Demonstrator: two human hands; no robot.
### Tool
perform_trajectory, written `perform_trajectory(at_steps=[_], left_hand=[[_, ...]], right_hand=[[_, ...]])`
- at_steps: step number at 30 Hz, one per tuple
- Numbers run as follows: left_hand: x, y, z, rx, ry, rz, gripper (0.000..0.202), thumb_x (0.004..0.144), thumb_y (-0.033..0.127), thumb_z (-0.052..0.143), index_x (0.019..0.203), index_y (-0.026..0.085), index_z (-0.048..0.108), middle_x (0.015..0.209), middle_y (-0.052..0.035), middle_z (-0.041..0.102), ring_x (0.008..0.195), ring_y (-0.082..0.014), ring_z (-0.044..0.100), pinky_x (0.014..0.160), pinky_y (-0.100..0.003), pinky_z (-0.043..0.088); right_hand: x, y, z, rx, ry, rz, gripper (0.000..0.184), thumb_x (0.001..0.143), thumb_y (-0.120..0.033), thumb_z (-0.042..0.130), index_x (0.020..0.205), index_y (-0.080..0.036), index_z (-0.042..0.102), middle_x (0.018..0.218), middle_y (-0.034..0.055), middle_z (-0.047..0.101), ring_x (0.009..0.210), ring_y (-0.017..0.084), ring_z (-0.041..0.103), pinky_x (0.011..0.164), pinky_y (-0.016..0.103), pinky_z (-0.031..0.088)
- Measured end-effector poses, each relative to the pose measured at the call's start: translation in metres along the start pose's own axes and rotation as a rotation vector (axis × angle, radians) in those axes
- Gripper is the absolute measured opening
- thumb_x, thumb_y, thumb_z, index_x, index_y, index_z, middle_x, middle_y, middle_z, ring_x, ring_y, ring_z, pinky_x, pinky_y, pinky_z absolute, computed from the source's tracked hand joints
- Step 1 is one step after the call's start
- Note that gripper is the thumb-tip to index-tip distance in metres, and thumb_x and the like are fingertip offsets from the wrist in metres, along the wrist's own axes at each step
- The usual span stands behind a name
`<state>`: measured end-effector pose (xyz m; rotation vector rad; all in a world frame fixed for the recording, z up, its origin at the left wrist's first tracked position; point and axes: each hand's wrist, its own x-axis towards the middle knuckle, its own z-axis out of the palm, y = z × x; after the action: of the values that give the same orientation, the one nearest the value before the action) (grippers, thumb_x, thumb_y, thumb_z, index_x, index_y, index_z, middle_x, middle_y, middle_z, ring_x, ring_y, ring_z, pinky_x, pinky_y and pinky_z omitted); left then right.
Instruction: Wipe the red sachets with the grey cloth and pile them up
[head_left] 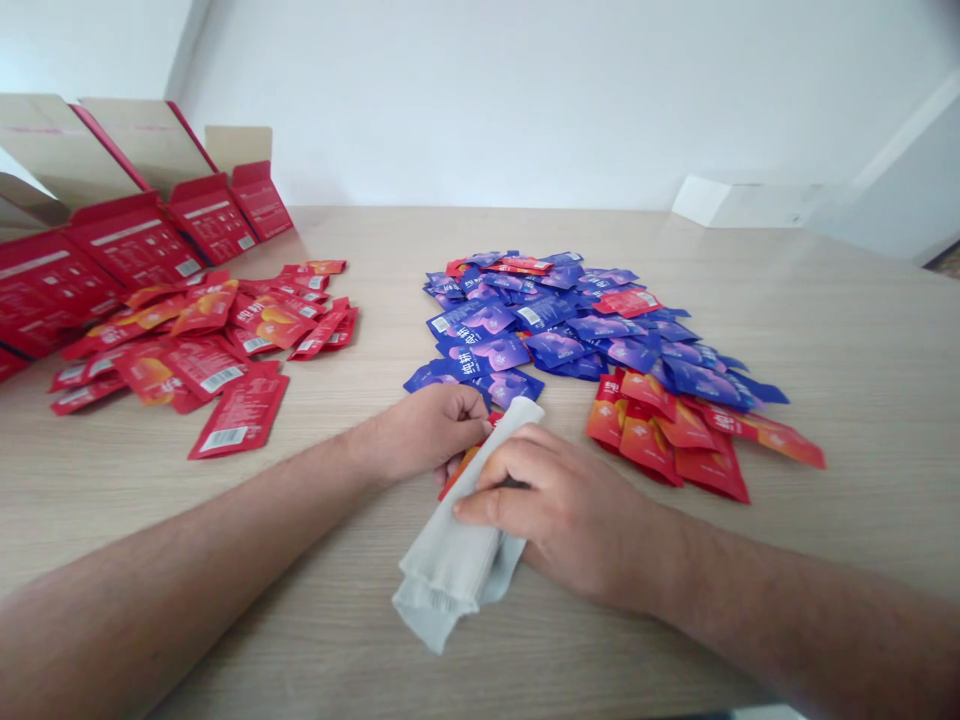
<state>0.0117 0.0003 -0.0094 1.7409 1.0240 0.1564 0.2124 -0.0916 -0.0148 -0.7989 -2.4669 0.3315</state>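
Note:
Near the front middle of the table, my right hand [570, 500] is closed around a folded white cloth [450, 545], its thumb and fingers pressing on the upper side. The cloth's lower end hangs loose in thin layers. Just left of it, my left hand [427, 435] is closed on a red and orange sachet [458, 474], most of which is hidden by the cloth and the fingers. Beyond both hands lies a heap of blue-purple sachets [547, 312], with a few red ones on top. Several red and orange sachets [649, 440] are grouped at its near right edge.
A loose pile of red sachets [225, 345] covers the table's left side. Behind it stand several red cardboard boxes [127, 240] with raised flaps. A white box [739, 203] sits at the back right by the wall. Wood-grain tabletop [337, 600] lies beneath my forearms.

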Motion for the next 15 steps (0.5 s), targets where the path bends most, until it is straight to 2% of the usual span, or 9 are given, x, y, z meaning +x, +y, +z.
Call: perform_trajectory(at_steps=[5,11,15], left_hand=[[0.001,-0.001,-0.002,0.145,0.125,0.132,0.017,0.090,0.032,0.058,0.079,0.019,0.060,0.068,0.0033,0.061,0.055,-0.0084,0.055,0.047,-0.018,0.041],[-0.001,0.003,0.001,0.000,0.000,0.003,0.017,0.093,0.037,0.055,0.086,0.021,0.056,0.057,0.0052,0.059,0.047,-0.0118,0.058,0.043,-0.020,0.046],[-0.001,0.002,0.000,0.044,0.068,0.069,0.016,0.091,0.032,0.058,0.082,0.019,0.058,0.060,0.0054,0.057,0.047,-0.0079,0.053,0.040,-0.016,0.039]], right_hand=[[0.000,0.005,0.001,-0.038,0.069,0.146,0.034,0.094,-0.007,0.064,0.124,-0.022,0.071,0.113,0.0069,0.067,0.108,0.024,0.056,0.098,0.043,0.050],[0.001,-0.006,0.005,-0.027,0.016,-0.020,0.022,0.101,-0.021,0.061,0.120,-0.022,0.073,0.115,0.0063,0.068,0.109,0.023,0.058,0.097,0.039,0.051],[0.000,0.003,0.000,-0.042,0.034,0.089,0.031,0.097,-0.011,0.063,0.124,-0.023,0.071,0.115,0.0067,0.067,0.109,0.024,0.057,0.097,0.041,0.050]])
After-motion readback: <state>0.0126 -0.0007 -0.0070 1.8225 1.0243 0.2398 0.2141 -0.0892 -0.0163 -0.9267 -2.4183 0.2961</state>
